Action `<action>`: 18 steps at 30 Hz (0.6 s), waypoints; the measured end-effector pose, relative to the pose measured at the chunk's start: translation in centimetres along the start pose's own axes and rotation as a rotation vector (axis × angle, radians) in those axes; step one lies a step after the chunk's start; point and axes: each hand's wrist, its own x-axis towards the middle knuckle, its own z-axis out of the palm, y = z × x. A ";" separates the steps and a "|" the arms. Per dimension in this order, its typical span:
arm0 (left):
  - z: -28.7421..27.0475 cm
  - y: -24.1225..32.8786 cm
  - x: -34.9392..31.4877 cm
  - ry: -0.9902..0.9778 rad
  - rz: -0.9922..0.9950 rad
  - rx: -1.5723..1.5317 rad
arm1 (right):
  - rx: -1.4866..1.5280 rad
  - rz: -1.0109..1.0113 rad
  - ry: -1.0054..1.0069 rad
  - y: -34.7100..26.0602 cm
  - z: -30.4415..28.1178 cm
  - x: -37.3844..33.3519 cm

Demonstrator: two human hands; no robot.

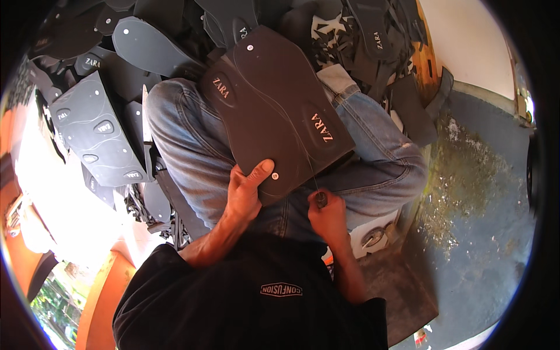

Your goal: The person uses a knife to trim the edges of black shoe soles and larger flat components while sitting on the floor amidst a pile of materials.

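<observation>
I am gripping the dark sheet [274,111] at its near edge with my left hand [245,192]; its long axis is running up-left, away from that hand. My right hand [326,213], pinching a small tool [321,199], is touching the same edge just right.

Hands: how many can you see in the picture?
2. The left hand grips the near edge of the black sheet on the lap. The right hand is beside it, pinching a small dark tool. No others show.
</observation>
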 end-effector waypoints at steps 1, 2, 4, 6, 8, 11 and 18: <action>0.0 0.1 0.0 0.013 0.002 0.007 | 0.003 0.008 -0.017 -0.3 -0.2 0.2; -0.1 0.1 0.1 0.009 -0.001 0.009 | 0.005 0.017 -0.034 -0.5 -0.2 0.4; -0.3 0.1 0.1 0.001 -0.001 0.014 | -0.016 0.014 -0.031 -0.4 -0.1 0.7; -0.5 0.0 -0.1 0.005 -0.029 0.011 | -0.037 -0.004 -0.027 -0.7 0.0 1.1; -0.5 0.2 -0.2 0.015 -0.039 0.015 | -0.059 -0.036 -0.021 -1.7 0.2 1.6; -0.2 0.2 -0.3 0.017 -0.024 0.020 | -0.013 0.038 0.011 -1.5 0.9 1.9; -0.7 0.5 -0.1 -0.018 0.007 -0.001 | -0.059 -0.022 -0.004 -2.6 1.3 3.7</action>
